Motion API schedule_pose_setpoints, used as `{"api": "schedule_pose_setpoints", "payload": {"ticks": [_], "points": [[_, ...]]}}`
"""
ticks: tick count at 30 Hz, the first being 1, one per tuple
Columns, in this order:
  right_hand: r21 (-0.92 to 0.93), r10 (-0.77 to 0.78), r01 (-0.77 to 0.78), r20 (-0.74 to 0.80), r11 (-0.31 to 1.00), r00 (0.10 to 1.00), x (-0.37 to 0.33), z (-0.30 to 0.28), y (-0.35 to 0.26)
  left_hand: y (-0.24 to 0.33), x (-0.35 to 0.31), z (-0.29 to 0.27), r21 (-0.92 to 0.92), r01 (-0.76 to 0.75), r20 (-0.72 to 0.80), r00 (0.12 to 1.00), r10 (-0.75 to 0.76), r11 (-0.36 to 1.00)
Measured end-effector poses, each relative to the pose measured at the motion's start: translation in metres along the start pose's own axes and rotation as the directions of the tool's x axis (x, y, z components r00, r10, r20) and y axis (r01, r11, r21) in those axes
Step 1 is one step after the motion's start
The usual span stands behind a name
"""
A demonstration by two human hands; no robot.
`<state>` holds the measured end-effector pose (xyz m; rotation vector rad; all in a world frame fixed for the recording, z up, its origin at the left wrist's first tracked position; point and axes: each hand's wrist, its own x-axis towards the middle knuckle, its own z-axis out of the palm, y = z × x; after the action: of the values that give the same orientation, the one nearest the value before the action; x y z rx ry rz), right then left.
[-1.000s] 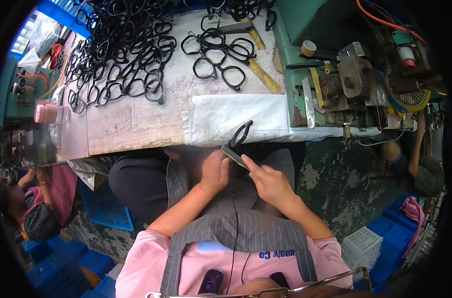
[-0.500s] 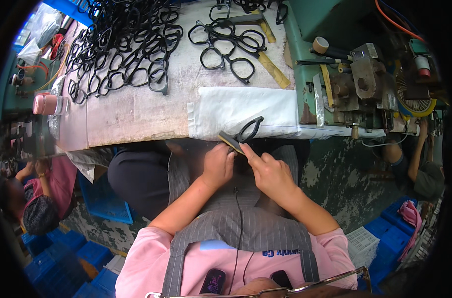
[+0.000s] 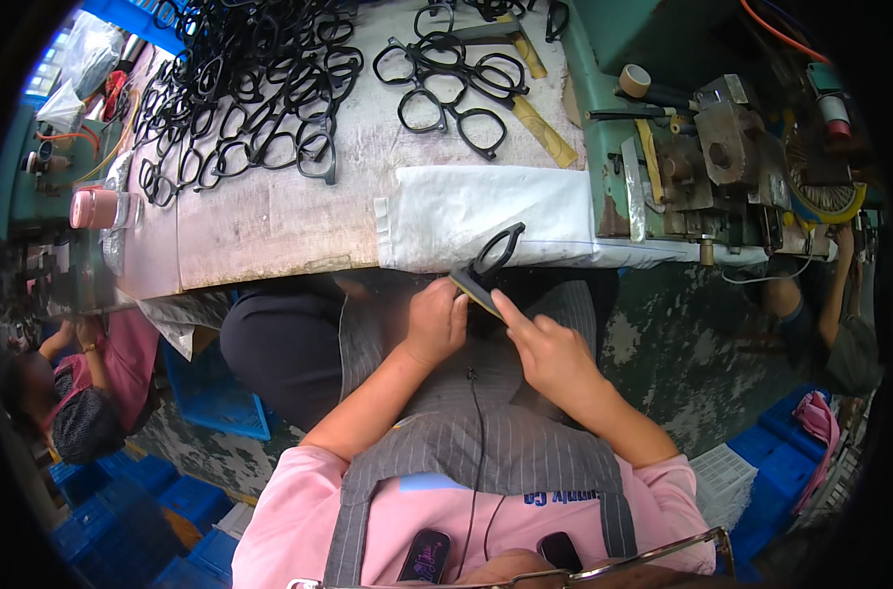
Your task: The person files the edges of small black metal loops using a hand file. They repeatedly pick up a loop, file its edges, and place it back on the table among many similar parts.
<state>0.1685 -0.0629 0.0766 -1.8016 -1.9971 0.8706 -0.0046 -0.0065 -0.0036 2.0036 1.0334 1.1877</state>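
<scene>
Just past the table's near edge, over my lap, my left hand (image 3: 435, 320) grips a black eyeglass frame (image 3: 518, 236). One rim of it sticks up above the fingers, in front of a white cloth (image 3: 486, 191); the rest is hidden by the hand and stick. My right hand (image 3: 556, 355) is closed on a flat sanding stick (image 3: 476, 292), grey on top with a yellowish edge. Its index finger lies stretched along the stick, which slants across the frame, against or very near it. The stick's far end reaches my left fingertips.
A big heap of black eyeglass frames (image 3: 255, 83) covers the table's far left. Several more frames (image 3: 424, 110) lie at the middle back beside a yellowish stick (image 3: 545, 133). A metal clamping machine (image 3: 729, 147) stands right, a pink-lidded jar (image 3: 93, 208) left. Other people sit at both sides.
The sanding stick has slid down and to the right across the frame, with my right hand drawn slightly back. My left hand still holds the frame in nearly the same place.
</scene>
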Motion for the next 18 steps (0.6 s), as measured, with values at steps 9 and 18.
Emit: {"api": "schedule_pose_setpoints", "payload": {"ticks": [9,18], "points": [[0.055,-0.066,0.072,-0.104,0.996,0.992,0.0053,0.0022,0.003,-0.0004,-0.0016,-0.0018,-0.019,0.024,0.03,0.999,-0.023,1.0],[-0.002,-0.048,0.048,-0.056,0.999,0.997,-0.0029,0.0007,0.0037,0.0014,-0.0008,-0.0002,-0.011,0.02,0.021,1.0,-0.02,1.0]]}}
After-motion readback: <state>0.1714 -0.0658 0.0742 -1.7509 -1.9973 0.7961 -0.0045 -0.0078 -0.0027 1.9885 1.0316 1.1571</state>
